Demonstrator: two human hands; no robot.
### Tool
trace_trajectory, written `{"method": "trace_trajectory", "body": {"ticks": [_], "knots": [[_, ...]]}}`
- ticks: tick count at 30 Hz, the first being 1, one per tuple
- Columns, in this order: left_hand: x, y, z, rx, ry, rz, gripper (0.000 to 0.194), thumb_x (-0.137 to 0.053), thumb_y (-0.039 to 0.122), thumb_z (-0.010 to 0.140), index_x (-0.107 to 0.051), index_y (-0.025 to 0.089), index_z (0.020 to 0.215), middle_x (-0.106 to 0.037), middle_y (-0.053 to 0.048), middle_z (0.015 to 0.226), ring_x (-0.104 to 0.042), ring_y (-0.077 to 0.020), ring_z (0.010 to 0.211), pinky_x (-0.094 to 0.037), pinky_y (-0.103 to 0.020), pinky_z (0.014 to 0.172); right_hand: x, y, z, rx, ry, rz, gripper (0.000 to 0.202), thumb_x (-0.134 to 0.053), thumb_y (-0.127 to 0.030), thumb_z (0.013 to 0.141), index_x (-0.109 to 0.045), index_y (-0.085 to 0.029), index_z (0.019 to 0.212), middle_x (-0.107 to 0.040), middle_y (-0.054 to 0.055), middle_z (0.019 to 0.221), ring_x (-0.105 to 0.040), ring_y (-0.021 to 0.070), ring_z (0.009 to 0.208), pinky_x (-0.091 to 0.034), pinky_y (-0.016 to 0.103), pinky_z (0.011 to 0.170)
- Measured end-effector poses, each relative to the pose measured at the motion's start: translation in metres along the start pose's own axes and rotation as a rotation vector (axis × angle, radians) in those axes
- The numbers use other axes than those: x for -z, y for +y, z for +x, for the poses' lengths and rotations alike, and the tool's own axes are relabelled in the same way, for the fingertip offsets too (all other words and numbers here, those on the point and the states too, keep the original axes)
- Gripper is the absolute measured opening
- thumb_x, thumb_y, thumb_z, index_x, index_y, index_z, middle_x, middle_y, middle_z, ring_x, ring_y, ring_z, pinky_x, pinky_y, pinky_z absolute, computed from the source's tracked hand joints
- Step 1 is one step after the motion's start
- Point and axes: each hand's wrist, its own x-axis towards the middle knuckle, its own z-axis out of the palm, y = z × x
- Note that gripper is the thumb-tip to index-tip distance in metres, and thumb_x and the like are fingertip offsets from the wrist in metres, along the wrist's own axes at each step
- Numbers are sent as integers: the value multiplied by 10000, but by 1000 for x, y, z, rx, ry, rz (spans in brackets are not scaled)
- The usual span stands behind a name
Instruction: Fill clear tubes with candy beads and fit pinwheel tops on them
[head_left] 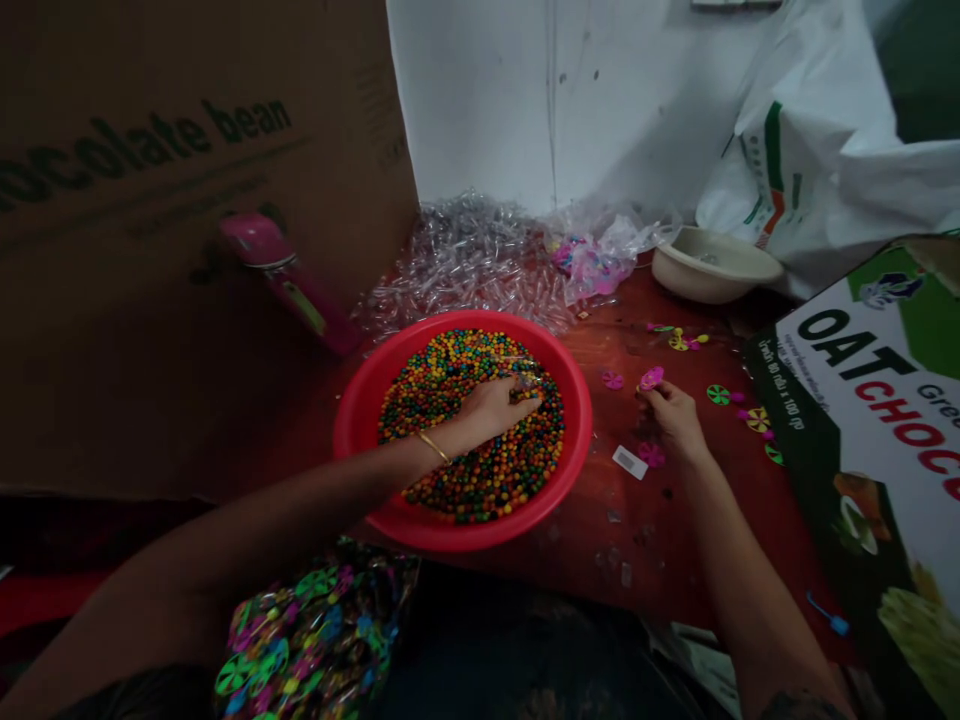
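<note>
Over the multicoloured candy beads [465,490] in a red plastic basin [577,430], my left hand [491,408] is closed on what looks like a see-through plastic tube [527,381], partly hidden by the fingers. To the right of the basin, my right hand [671,415] pinches a pink plastic pinwheel [651,378] just above the red tabletop. Another pink pinwheel [613,380] lies to its left, and a darker pink one [651,455] lies below, beside a white label [630,461].
See-through tubes [480,250] are heaped behind the basin, beside a bag of coloured pieces [592,265]. A cardboard box [187,300] and pink flashlight [289,280] stand left. A beige bowl [712,265] and printed box [870,400] flank the right. Finished-looking pinwheel tubes [307,640] lie near my lap.
</note>
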Motion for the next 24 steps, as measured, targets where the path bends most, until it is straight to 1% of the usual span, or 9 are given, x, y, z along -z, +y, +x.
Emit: {"method": "trace_trajectory", "body": {"ticks": [4,7,9,12,15,17,19,21,24], "knots": [[-23,6,20,125,68,-46,422,-540,544,732,-668,213,960,-678,-30,788,-610,-207,741,-427,-269,641,-5,-9,-14,-9,-42,48,415,-687,-538,587,-561,-177,748,-494,-68,454,-424,64,341,-367,175,331],[-30,7,25,58,128,-160,395,-508,489,777,-650,224,1033,-681,-28,855,-613,-202,801,-439,-272,702,-13,-13,-17,4,-47,61,454,-638,-613,605,-523,-178,666,-450,-76,408,-386,46,305,-310,151,297],[-27,4,23,-28,157,-276,364,-477,424,808,-636,192,1041,-672,-35,917,-604,-181,832,-440,-258,742,-16,-14,-16,-33,-43,85,440,-663,-588,593,-496,-183,640,-433,-85,394,-377,47,292,-282,147,280],[-9,-10,8,-126,177,-369,343,-421,359,838,-596,154,1049,-646,-41,954,-584,-147,828,-439,-231,733,-14,-14,-15,-109,-61,130,374,-680,-510,612,-512,-180,664,-458,-79,408,-413,62,305,-301,157,285],[20,-32,-20,-129,84,-149,362,-366,406,856,-591,174,1019,-638,-21,821,-575,-143,713,-429,-237,657,-7,-14,-15,-152,-50,168,318,-660,-462,646,-552,-167,693,-490,-58,426,-440,74,329,-351,176,306],[38,-47,-38,-40,-58,162,367,-399,462,828,-628,188,914,-626,-24,705,-581,-175,658,-421,-263,625,-3,-14,-16,-132,-42,184,306,-675,-442,629,-565,-162,682,-498,-52,429,-429,67,328,-369,182,317],[49,-57,-50,64,-188,448,345,-449,460,792,-648,181,840,-646,-67,714,-610,-237,709,-431,-307,641,-3,-14,-17,-102,-48,189,311,-693,-442,605,-567,-164,664,-501,-51,427,-417,59,322,-369,179,321],[49,-59,-51,131,-248,584,308,-476,398,774,-657,155,830,-668,-134,813,-621,-302,816,-446,-358,688,-7,-15,-20,-100,-56,186,328,-695,-461,593,-561,-167,648,-492,-55,415,-406,56,313,-341,171,308],[34,-49,-32,161,-241,561,221,-490,241,741,-665,119,797,-666,-188,894,-613,-321,900,-448,-377,758,-19,-19,-24,-128,-62,160,352,-681,-488,600,-545,-165,633,-468,-63,391,-387,52,296,-283,159,289]]}}
